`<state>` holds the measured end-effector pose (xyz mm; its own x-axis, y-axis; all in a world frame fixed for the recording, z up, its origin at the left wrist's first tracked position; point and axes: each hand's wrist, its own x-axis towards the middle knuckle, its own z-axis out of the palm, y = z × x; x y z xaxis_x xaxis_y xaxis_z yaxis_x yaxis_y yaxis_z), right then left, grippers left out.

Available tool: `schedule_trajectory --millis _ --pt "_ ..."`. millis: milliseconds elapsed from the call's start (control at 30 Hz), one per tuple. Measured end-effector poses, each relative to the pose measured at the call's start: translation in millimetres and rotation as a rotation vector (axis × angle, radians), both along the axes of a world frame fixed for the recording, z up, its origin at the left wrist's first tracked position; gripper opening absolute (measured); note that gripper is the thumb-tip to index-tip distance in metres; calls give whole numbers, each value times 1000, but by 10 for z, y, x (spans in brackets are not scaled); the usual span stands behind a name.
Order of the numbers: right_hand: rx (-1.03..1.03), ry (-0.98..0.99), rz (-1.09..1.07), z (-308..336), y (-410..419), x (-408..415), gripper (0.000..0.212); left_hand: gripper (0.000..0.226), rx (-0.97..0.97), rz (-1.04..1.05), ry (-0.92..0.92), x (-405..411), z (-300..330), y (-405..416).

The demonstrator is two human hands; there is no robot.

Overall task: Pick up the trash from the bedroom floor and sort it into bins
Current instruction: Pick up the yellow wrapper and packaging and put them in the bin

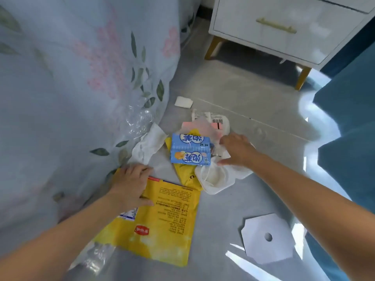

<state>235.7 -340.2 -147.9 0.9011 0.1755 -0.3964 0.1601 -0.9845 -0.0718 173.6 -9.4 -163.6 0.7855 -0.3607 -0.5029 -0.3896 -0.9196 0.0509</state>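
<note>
— Nearest? White octagonal card flat on the floor, right of a big yellow snack bag.
— Left hand? Pressing the bag's top edge, fingers straight and together.
— Right hand? Over the white plastic tray, fingers spread, beside the blue wrapper.
— Beyond? Crumpled tissue, white pad, then the nightstand.

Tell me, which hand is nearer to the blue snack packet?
Right. The right hand reaches into the litter just beside the blue snack packet; the left hand rests farther away on the yellow bag.
</note>
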Motion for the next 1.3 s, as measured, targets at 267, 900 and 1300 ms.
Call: schedule_trajectory --millis 267,900,1300 --pt "92 43 -82 -45 -70 -401 43 50 -60 82 58 -118 79 -160" --pt "1347 80 -1265 615 -177 -30 23 57 -1121 1340 750 281 533 39" --pt "885 -138 -1195 -28 132 -16 79 35 -966 1330 305 395 -24 -735"
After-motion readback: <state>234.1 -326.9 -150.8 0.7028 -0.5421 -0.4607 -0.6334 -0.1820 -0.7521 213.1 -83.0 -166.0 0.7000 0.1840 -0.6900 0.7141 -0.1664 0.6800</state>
